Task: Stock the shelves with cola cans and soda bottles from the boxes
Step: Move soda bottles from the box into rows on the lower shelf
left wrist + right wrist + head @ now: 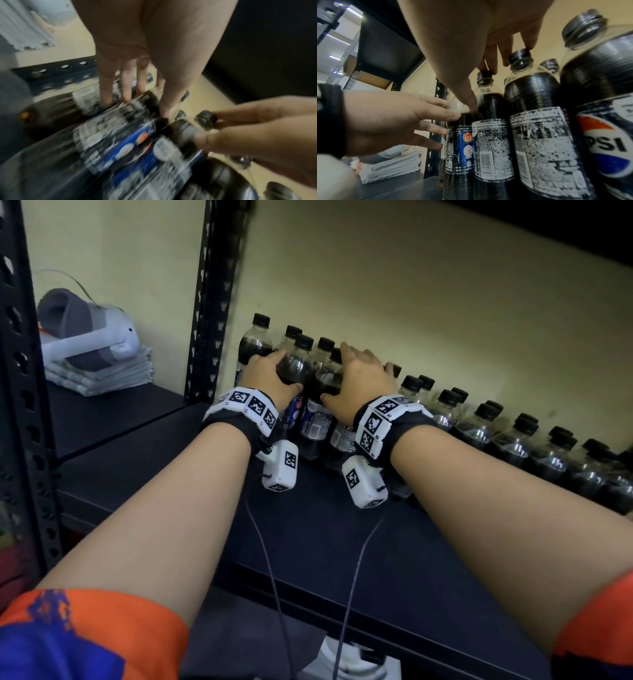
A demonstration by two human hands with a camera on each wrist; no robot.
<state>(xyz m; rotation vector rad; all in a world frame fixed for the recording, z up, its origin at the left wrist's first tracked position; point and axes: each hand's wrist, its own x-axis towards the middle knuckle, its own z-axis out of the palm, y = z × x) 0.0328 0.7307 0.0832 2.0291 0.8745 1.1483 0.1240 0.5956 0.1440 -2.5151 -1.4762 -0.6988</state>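
Note:
Several cola bottles point(320, 419) with black caps and dark blue labels stand bunched at the back left of a dark shelf point(342, 546). My left hand point(267, 374) lies against the left side of the bunch, fingers spread and fairly straight, thumb on the front of one bottle point(462, 142). My right hand point(363, 381) rests over the right side, fingers spread on the caps point(520, 54) and thumb on a bottle's shoulder. The left wrist view is blurred; it shows my left fingers point(126, 92) on the labels. Neither hand curls round a bottle.
A double row of the same bottles point(513, 436) runs along the wall to the right. A perforated black post point(212, 302) stands just left of the bunch. Beyond it, folded white cloths point(102, 378) carry a grey-white headset point(85, 337). Bare shelf lies in front.

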